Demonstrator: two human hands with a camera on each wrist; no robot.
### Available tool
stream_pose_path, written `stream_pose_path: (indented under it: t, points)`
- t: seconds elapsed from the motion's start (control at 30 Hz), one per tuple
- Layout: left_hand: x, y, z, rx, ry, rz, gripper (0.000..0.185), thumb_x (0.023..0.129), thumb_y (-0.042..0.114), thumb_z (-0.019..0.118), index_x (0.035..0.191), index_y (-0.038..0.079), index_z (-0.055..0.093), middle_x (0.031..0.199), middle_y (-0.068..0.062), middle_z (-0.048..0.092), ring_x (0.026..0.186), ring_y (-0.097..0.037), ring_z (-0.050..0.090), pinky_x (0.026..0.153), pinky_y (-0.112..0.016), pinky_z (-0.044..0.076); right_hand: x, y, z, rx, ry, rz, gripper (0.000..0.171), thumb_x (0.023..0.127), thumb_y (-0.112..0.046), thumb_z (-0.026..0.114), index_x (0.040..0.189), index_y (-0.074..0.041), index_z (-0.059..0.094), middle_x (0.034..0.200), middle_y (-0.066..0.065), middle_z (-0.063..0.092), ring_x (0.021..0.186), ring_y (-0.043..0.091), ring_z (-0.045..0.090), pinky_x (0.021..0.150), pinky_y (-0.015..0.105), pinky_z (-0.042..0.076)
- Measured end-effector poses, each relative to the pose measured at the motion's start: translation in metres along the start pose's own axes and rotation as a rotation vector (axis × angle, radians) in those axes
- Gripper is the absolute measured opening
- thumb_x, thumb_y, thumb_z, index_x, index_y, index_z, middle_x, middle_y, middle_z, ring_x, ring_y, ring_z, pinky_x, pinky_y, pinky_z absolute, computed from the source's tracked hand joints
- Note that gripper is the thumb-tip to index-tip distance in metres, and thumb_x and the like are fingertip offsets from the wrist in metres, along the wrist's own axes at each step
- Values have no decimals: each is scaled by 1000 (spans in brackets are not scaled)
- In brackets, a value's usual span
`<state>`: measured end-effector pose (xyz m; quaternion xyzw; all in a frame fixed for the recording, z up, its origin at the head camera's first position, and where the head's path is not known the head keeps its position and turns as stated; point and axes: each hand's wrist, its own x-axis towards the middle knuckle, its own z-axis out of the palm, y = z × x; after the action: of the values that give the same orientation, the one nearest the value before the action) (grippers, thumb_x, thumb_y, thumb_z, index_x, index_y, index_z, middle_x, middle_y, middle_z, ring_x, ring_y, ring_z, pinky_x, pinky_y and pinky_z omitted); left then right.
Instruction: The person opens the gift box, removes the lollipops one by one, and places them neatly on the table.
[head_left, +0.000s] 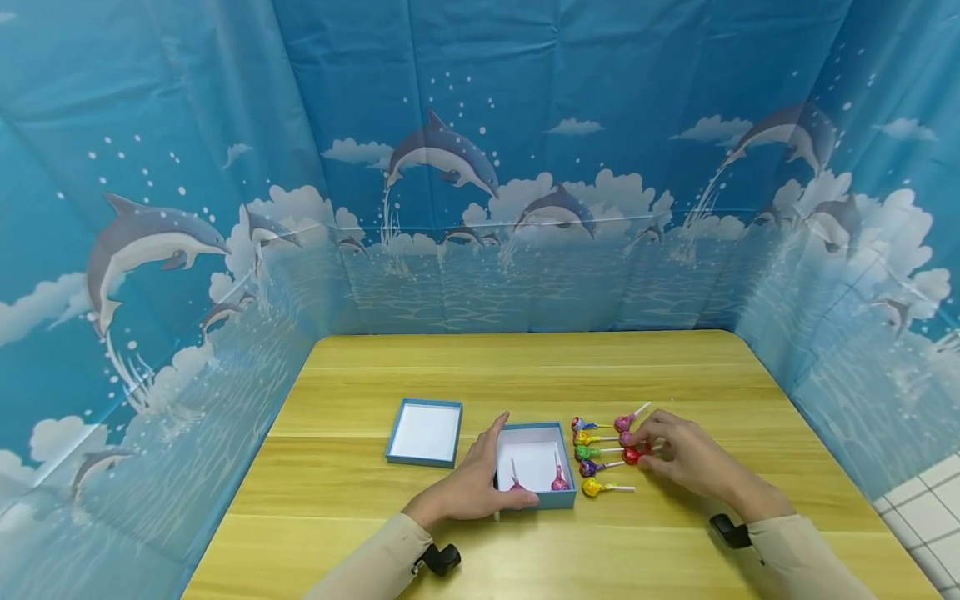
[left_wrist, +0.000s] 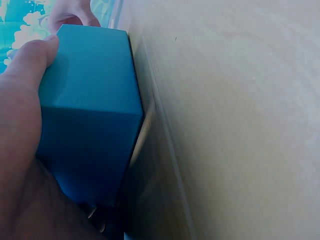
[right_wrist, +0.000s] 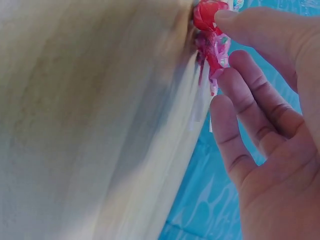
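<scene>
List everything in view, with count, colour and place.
Table: one, light wood, in front of the dolphin backdrop.
Box: one, blue with white inside, centre.
Lid: one, blue, white inside, left of the box.
Lollipops in box: two, pink.
Lollipops on table: about seven, mixed colours, right of the box.
Backdrop: blue, dolphins, three sides.
Left hand: grips the box.
Right hand: fingers pinch a red lollipop.

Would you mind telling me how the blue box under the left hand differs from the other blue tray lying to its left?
The box holds two pink lollipops; the lid-like tray shows only its white inside. The left hand grips the box by its near-left corner; the tray lies untouched, apart from both hands. The box looks deeper-walled, the tray shallower. Both are square, blue outside, white inside, open side up on the wooden table.
</scene>
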<state>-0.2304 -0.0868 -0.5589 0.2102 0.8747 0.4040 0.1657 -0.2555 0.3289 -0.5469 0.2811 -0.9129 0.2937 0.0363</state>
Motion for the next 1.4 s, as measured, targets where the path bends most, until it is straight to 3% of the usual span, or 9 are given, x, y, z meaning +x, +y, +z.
stream_pose_path:
  t: [0.17, 0.43, 0.57, 0.73, 0.93, 1.17, 1.4]
  points:
    - [0, -1, 0, -3, 1, 2, 135, 97, 68, 88, 188, 38, -7, 194, -20, 21, 177, -46, 32, 133, -76, 42, 2, -5, -3, -27, 22, -23, 34, 93, 3, 96, 117, -19, 87, 120, -1, 78, 105, 22, 79, 84, 35, 72]
    - [1, -4, 1, -3, -5, 6, 135, 96, 71, 87, 186, 45, -10, 195, -18, 20, 177, -45, 31, 133, -76, 42, 11, -22, -9, -169, 85, -153, 36, 87, -1, 101, 109, -24, 85, 114, -9, 76, 99, 19, 77, 83, 39, 67]
    - [2, -5, 1, -6, -6, 4, 135, 96, 72, 87, 187, 43, -8, 195, -17, 20, 177, -45, 31, 133, -76, 42, 17, -36, -12, -190, 67, -159, 33, 90, -2, 99, 113, -21, 85, 116, -8, 78, 100, 19, 77, 84, 38, 67]
    - [3, -6, 2, -13, 5, 6, 137, 95, 71, 88, 189, 37, -7, 194, -18, 22, 175, -46, 34, 131, -76, 43, 27, -53, -12, -156, 17, -171, 28, 97, -4, 94, 119, -19, 85, 119, -4, 79, 93, 9, 70, 79, 36, 65]
    - [2, -6, 2, -26, 16, 4, 137, 94, 71, 90, 187, 44, -7, 194, -18, 22, 175, -47, 35, 129, -77, 45, 43, -77, -10, -91, -54, -184, 26, 101, -12, 93, 124, -21, 85, 122, -2, 80, 95, 1, 63, 79, 29, 61]
    - [2, -9, 2, -37, 6, 1, 137, 94, 72, 89, 187, 45, -8, 194, -19, 23, 173, -45, 37, 129, -75, 46, 65, -105, -2, -62, -164, -240, 23, 106, -16, 89, 129, -18, 85, 124, 1, 80, 105, 11, 75, 88, 34, 66]
    - [2, -12, 1, -48, -10, 21, 140, 94, 73, 88, 189, 34, -7, 194, -19, 22, 175, -45, 34, 129, -74, 45, 86, -123, 6, -23, -321, -261, 25, 109, -21, 86, 134, -16, 84, 130, 4, 82, 112, 25, 79, 95, 44, 69]
